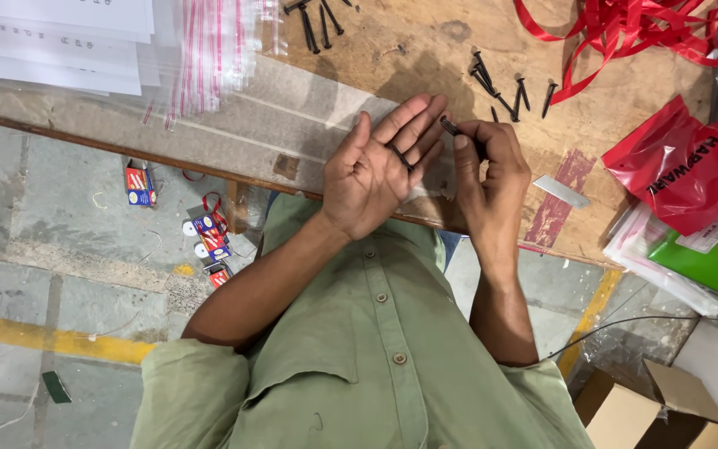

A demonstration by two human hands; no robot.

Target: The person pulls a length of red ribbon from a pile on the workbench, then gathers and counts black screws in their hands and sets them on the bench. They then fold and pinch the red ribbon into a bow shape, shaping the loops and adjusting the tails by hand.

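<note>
So the left hand (376, 170) is held flat, palm up, right over the near edge of the wooden tabletop (425, 50), with a black screw (401, 158) lying loose across the fingers; that grip is wide open, nothing clamped. The right hand (485, 162) sits just beside it, almost touching, its grip narrow and pinched around another black screw (449, 125) between thumb and fingertips.

Behind the hands there's bare wood, then a loose cluster of screws (504, 87) further back, and more (316, 21) by the far edge. Red ribbon (625, 29) is tangled at the top right. A small metal strip (562, 190) lies to the right near the edge.

Containers: a red plastic bag (683, 166) on the right, closed, so I can't tell what's inside; clear zip bags (209, 50) stacked on the left, flat; an open cardboard box (654, 407) down on the floor, its inside not really visible. Little red and blue cartons (139, 185) are scattered on the floor (43, 249) below the edge.
</note>
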